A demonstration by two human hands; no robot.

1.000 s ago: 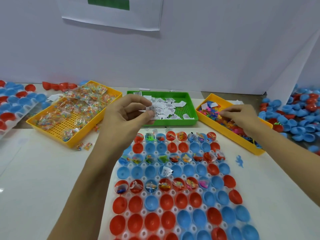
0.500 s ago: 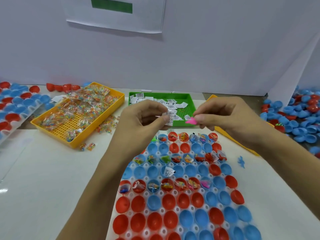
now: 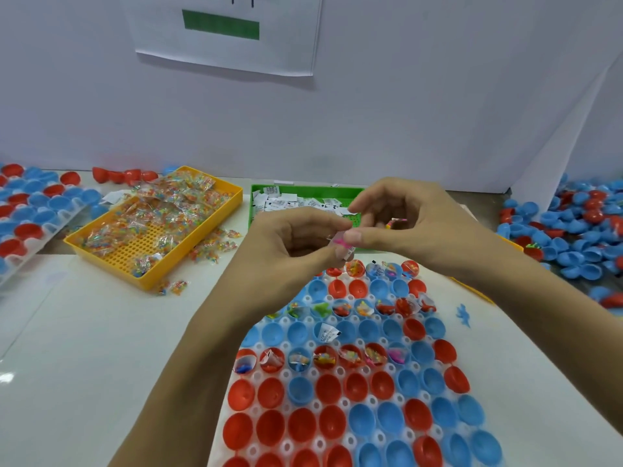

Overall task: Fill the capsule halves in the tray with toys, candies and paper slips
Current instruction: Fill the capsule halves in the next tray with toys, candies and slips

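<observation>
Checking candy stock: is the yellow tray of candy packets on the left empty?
No, the yellow tray holds a heap of candy packets.

Paper sheet [image 3: 222, 32] — on white wall [image 3: 404, 96]

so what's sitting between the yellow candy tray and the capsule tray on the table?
Head view: mostly bare white table, with a few loose candy packets spilled beside the yellow candy tray. The left forearm crosses above the stretch toward the capsule tray.
</observation>
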